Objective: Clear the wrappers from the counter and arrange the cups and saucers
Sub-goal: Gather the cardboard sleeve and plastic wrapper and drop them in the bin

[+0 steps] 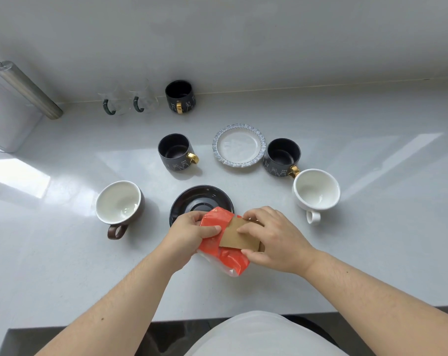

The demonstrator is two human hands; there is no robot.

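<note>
My left hand (189,236) grips an orange plastic wrapper (229,258) above the counter's near middle. My right hand (274,240) pinches a brown cardboard sleeve (239,236) that lies across the wrapper. Just behind them sits a black saucer (192,201), partly hidden by both. A white saucer with a blue frilled rim (239,146) lies further back. Black cat-print mugs with gold handles stand at left (175,151), right (282,156) and by the wall (180,96). A brown-outside cup (119,205) is at left, a white cup (316,192) at right.
Two clear glass cups with green handles (129,101) stand against the back wall. A white appliance with a metal cylinder (25,88) occupies the far left corner. The counter's front edge (89,323) runs close to my body.
</note>
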